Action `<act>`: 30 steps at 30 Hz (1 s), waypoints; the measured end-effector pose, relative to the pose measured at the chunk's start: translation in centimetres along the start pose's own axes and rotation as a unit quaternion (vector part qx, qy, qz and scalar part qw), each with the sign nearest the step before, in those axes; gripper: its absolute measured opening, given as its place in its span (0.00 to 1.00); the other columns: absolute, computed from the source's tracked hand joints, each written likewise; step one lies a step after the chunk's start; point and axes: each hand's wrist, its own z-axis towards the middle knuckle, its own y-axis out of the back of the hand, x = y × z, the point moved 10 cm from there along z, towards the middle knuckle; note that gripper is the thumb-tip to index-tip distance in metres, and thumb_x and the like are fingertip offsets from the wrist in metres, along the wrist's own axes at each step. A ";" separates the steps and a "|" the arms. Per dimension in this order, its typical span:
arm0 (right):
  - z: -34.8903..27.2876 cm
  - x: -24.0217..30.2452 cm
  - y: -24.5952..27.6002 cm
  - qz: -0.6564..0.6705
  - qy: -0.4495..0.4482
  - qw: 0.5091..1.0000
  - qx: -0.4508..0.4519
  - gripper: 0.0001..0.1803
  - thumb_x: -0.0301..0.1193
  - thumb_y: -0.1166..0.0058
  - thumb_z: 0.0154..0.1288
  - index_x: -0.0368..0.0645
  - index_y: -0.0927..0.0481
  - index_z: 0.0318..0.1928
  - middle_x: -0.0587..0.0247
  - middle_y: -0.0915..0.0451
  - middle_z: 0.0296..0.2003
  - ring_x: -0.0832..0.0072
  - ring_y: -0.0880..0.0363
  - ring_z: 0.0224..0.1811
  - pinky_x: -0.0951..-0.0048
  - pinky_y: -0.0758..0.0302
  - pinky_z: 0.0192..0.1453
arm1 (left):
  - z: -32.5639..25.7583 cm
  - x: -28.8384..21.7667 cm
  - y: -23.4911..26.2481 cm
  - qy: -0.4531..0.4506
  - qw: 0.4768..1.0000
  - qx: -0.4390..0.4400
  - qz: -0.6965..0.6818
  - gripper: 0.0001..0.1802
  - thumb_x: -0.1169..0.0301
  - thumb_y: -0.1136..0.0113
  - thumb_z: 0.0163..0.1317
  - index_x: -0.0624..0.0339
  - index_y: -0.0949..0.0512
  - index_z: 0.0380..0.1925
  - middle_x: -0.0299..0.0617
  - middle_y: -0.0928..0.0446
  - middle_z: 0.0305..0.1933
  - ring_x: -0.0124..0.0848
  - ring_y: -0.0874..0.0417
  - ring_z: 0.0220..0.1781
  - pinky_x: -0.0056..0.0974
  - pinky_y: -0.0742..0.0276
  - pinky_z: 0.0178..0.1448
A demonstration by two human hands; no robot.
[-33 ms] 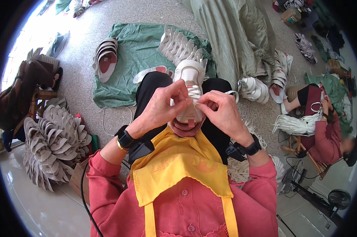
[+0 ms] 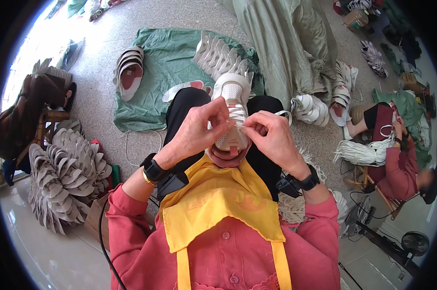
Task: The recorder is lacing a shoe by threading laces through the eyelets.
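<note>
A white shoe upper (image 2: pixel 233 86) with a pink tongue tab and pink lining rests between my knees, toe pointing away from me. White shoelace (image 2: pixel 237 112) crosses its front in several rows. At the left edge of the lacing, my left hand (image 2: pixel 205 124) is closed, thumb and forefinger pinched on the lace. My right hand (image 2: pixel 271 133) pinches the lace from the other side, just above the tongue. A short stretch of lace runs between the two sets of fingertips. A yellow apron (image 2: pixel 218 198) covers my lap below the shoe.
A green sheet (image 2: pixel 155 72) ahead bears a row of uppers (image 2: pixel 221 55) and a nested stack (image 2: pixel 130 77). Many grey uppers (image 2: pixel 66 179) are heaped at left. White uppers (image 2: pixel 311 109) and a large sack (image 2: pixel 286 43) lie at right. A co-worker (image 2: pixel 390 169) sits far right, near white laces (image 2: pixel 366 151).
</note>
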 end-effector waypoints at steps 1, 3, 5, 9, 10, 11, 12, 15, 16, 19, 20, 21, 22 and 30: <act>-0.1 -0.2 0.1 -0.004 -0.005 1.000 -0.005 0.06 0.24 0.31 0.63 0.35 0.15 0.37 0.68 0.19 0.29 0.86 0.23 0.26 0.79 0.27 0.30 | -0.1 0.2 0.2 0.001 1.000 -0.003 0.018 0.09 0.78 0.33 0.64 0.62 0.26 0.35 0.34 0.23 0.29 0.19 0.23 0.32 0.31 0.25 0.37; -0.2 -0.5 0.3 -0.010 -0.013 1.000 -0.012 0.07 0.25 0.30 0.61 0.36 0.15 0.35 0.65 0.19 0.28 0.83 0.25 0.24 0.76 0.29 0.29 | -0.2 0.4 0.5 -0.006 0.999 -0.016 0.052 0.09 0.79 0.33 0.62 0.63 0.26 0.34 0.35 0.24 0.29 0.21 0.24 0.31 0.31 0.26 0.36; -0.2 -0.7 0.5 -0.014 -0.021 1.000 -0.018 0.08 0.25 0.30 0.60 0.35 0.16 0.35 0.60 0.18 0.27 0.77 0.25 0.22 0.73 0.29 0.28 | -0.6 0.3 0.6 -0.022 0.996 -0.033 0.084 0.09 0.80 0.33 0.61 0.64 0.26 0.33 0.36 0.26 0.30 0.24 0.24 0.30 0.32 0.27 0.35; -0.3 -1.0 0.7 -0.007 -0.035 0.999 -0.033 0.08 0.26 0.30 0.60 0.35 0.15 0.35 0.61 0.18 0.26 0.78 0.24 0.22 0.74 0.29 0.28 | -0.8 0.8 0.5 -0.009 0.997 -0.040 0.067 0.08 0.80 0.33 0.60 0.65 0.25 0.32 0.38 0.29 0.31 0.26 0.24 0.29 0.33 0.27 0.34; -0.3 -1.1 0.7 -0.009 -0.036 0.999 -0.037 0.08 0.26 0.30 0.60 0.35 0.15 0.35 0.61 0.17 0.26 0.79 0.24 0.22 0.74 0.29 0.28 | -0.8 0.7 0.5 -0.011 0.997 -0.039 0.072 0.08 0.80 0.33 0.60 0.65 0.25 0.33 0.38 0.29 0.32 0.26 0.23 0.29 0.33 0.27 0.34; -0.3 -1.2 0.7 -0.010 -0.037 0.998 -0.041 0.07 0.26 0.30 0.60 0.35 0.15 0.35 0.61 0.17 0.26 0.79 0.24 0.22 0.75 0.29 0.28 | -0.8 0.7 0.5 -0.013 0.996 -0.039 0.078 0.08 0.80 0.33 0.60 0.65 0.25 0.33 0.38 0.29 0.32 0.26 0.23 0.29 0.33 0.27 0.35; -0.3 -1.1 0.7 -0.009 -0.036 0.999 -0.040 0.07 0.26 0.30 0.60 0.36 0.15 0.35 0.61 0.17 0.26 0.79 0.24 0.22 0.74 0.28 0.28 | -0.8 0.7 0.5 -0.014 0.996 -0.040 0.077 0.07 0.80 0.33 0.60 0.65 0.25 0.33 0.38 0.29 0.32 0.26 0.23 0.29 0.33 0.27 0.35; -0.2 -0.7 0.7 -0.012 -0.035 0.999 -0.036 0.07 0.26 0.31 0.60 0.36 0.15 0.35 0.60 0.17 0.26 0.77 0.23 0.22 0.73 0.28 0.28 | -0.9 0.9 0.3 -0.016 0.996 -0.042 0.079 0.07 0.79 0.33 0.61 0.65 0.24 0.33 0.38 0.29 0.32 0.27 0.23 0.30 0.33 0.27 0.35; -0.2 -0.8 0.6 -0.015 -0.035 0.999 -0.035 0.06 0.25 0.31 0.60 0.36 0.15 0.35 0.59 0.17 0.26 0.75 0.23 0.22 0.72 0.28 0.28 | -0.9 0.8 0.4 -0.018 0.996 -0.042 0.083 0.07 0.79 0.33 0.61 0.65 0.24 0.33 0.38 0.29 0.32 0.27 0.22 0.30 0.33 0.26 0.35; 0.0 -0.4 0.4 -0.041 -0.024 0.998 -0.033 0.06 0.24 0.33 0.60 0.36 0.17 0.33 0.57 0.19 0.25 0.69 0.21 0.23 0.70 0.27 0.29 | -1.0 0.8 0.3 -0.022 0.995 -0.042 0.089 0.07 0.79 0.34 0.61 0.65 0.24 0.34 0.39 0.28 0.33 0.27 0.22 0.30 0.33 0.26 0.35; 0.1 -0.2 0.3 -0.052 -0.018 0.998 -0.033 0.05 0.24 0.33 0.59 0.35 0.17 0.33 0.56 0.19 0.25 0.66 0.21 0.23 0.69 0.27 0.29 | -1.0 0.8 0.3 -0.024 0.995 -0.042 0.090 0.07 0.79 0.34 0.61 0.65 0.24 0.34 0.39 0.28 0.33 0.27 0.22 0.30 0.33 0.26 0.35; 0.2 0.0 0.3 -0.059 -0.015 0.998 -0.032 0.05 0.24 0.34 0.59 0.35 0.18 0.33 0.55 0.19 0.25 0.65 0.21 0.23 0.68 0.27 0.29 | -1.0 0.8 0.3 -0.025 0.995 -0.043 0.091 0.07 0.79 0.34 0.61 0.65 0.24 0.34 0.39 0.28 0.33 0.27 0.22 0.30 0.33 0.26 0.35; 0.2 0.1 0.2 -0.065 -0.012 0.997 -0.031 0.05 0.23 0.34 0.59 0.35 0.18 0.32 0.55 0.20 0.25 0.64 0.20 0.24 0.67 0.27 0.29 | -1.0 0.8 0.3 -0.026 0.994 -0.044 0.092 0.07 0.79 0.34 0.61 0.65 0.24 0.34 0.39 0.28 0.33 0.27 0.22 0.30 0.33 0.26 0.35; 0.3 -1.0 -0.2 -0.023 -0.045 0.998 -0.031 0.04 0.23 0.35 0.60 0.36 0.17 0.32 0.58 0.17 0.23 0.74 0.20 0.22 0.72 0.27 0.28 | -1.0 0.7 0.3 -0.031 0.994 -0.050 0.087 0.06 0.79 0.34 0.61 0.66 0.23 0.34 0.39 0.28 0.33 0.28 0.22 0.30 0.33 0.26 0.35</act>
